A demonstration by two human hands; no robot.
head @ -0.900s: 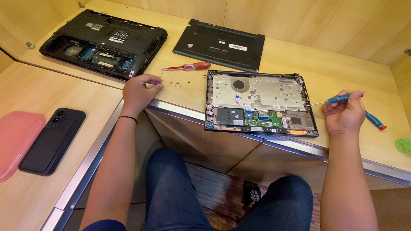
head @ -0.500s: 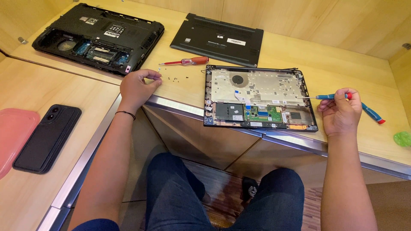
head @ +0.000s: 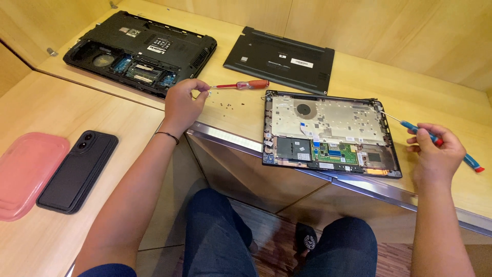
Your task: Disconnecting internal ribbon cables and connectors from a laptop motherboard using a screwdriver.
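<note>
Hands first: the left hand (head: 183, 104) rests at the edge of the wooden desk (head: 353, 77), fingers curled and pinched on something tiny, too small to tell. It sits just beside some small dark screws (head: 228, 104) and a red screwdriver (head: 243, 84) that lies flat. The right hand (head: 435, 154) is closed around a blue screwdriver (head: 425, 134). Its thin metal tip points at the far right corner of the open laptop (head: 328, 133), which lies between both hands with its green board and fan showing.

Pale, smooth wood makes the desk and the walls. A flat black cover (head: 279, 59) and a thicker black laptop (head: 141, 51), opened up, lie farther back. On the left side sit a dark phone (head: 77, 172) and a pink tray (head: 25, 174), touching.
</note>
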